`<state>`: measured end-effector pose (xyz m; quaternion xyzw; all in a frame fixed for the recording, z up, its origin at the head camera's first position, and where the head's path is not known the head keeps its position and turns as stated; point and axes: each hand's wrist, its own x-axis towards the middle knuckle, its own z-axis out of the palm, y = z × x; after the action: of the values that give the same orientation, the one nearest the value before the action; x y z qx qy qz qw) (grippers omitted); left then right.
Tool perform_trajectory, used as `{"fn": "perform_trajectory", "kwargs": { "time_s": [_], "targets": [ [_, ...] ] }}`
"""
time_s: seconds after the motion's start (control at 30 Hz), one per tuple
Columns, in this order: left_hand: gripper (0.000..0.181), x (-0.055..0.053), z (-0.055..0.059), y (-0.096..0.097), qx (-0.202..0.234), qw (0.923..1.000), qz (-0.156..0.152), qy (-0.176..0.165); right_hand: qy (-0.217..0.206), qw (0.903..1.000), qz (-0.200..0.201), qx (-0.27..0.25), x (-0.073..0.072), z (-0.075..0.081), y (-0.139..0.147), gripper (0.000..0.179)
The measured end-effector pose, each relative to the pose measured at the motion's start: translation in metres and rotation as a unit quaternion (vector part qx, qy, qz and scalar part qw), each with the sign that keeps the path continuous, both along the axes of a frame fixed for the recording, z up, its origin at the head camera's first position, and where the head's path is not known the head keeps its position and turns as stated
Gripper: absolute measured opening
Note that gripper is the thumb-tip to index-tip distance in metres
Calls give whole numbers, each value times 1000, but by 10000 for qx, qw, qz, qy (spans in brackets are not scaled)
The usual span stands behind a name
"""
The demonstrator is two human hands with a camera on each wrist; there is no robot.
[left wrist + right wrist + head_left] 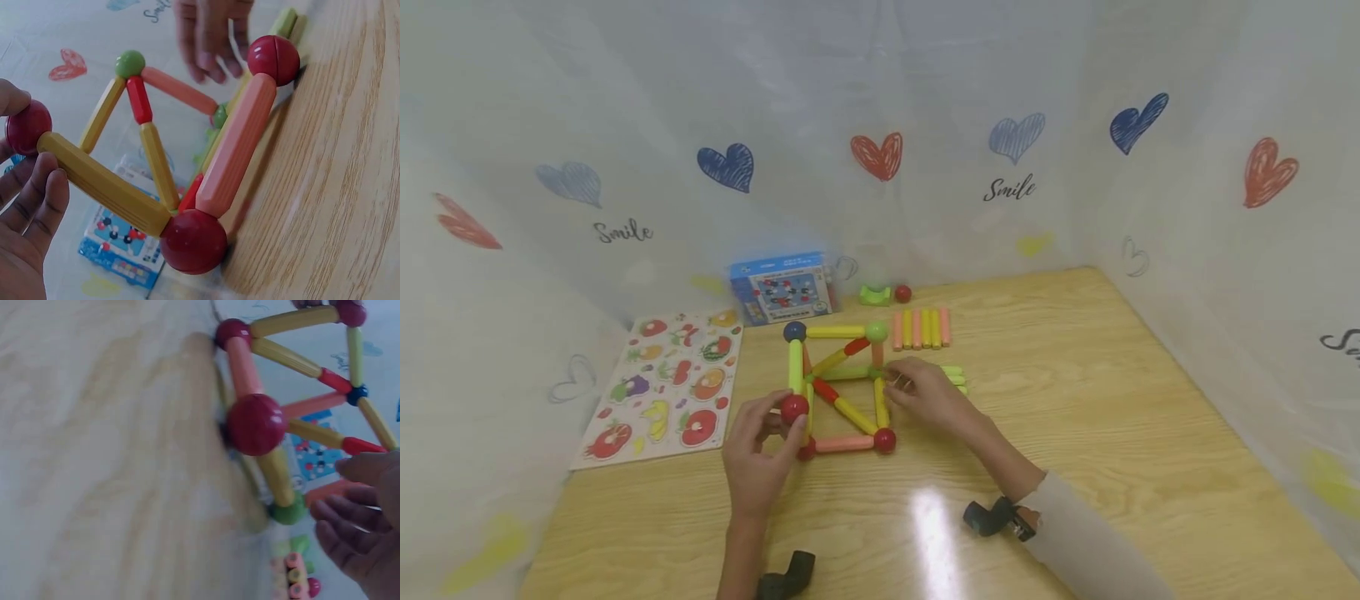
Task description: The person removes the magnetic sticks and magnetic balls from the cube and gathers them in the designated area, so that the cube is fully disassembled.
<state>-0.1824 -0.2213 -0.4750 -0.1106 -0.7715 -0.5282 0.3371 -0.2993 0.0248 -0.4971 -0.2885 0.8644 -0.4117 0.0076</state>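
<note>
A frame of coloured sticks and balls stands on the wooden table. My left hand [758, 458] pinches a red ball [794, 408] at its upper front left corner. A yellow stick [106, 184] runs down from that ball to a lower red ball [194, 240], and a lime stick [795, 367] runs back to a blue ball [794, 332]. At the frame's right side, my right hand [928, 396] hovers with loose fingers beside a lower green ball [289, 508], holding nothing. An upper green ball [877, 331] marks the back right corner.
Behind the frame stands a blue picture box [790, 292]. A fruit sticker sheet [658, 392] lies to the left. Pink and yellow sticks [921, 328] line up at back right, with lime sticks [955, 379] nearer. A green curved piece [875, 296] and loose red ball [903, 293] sit behind.
</note>
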Motion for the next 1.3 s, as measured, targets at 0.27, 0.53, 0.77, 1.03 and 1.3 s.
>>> {"fn": "perform_trajectory", "kwargs": {
  "time_s": [0.27, 0.53, 0.77, 1.03, 1.3],
  "targets": [
    [39, 5, 15, 6, -3, 10000, -4, 44, 748, 9939, -203, -784, -21, 37, -1, 51],
    [39, 3, 11, 5, 42, 9999, -112, 43, 1214, 9925, 104, -73, -39, 53, -17, 22],
    [39, 3, 8, 5, 74, 9999, -37, -106, 1052, 9938, 237, -284, -48, 54, -19, 14],
    [45, -7, -17, -5, 7, 9997, 55, -244, 767, 9964, 263, -232, -52, 55, -18, 25],
    [46, -7, -16, -4, -48, 9999, 78, -62, 578, 9975, 295, -266, -57, 56, -18, 8]
  ]
}}
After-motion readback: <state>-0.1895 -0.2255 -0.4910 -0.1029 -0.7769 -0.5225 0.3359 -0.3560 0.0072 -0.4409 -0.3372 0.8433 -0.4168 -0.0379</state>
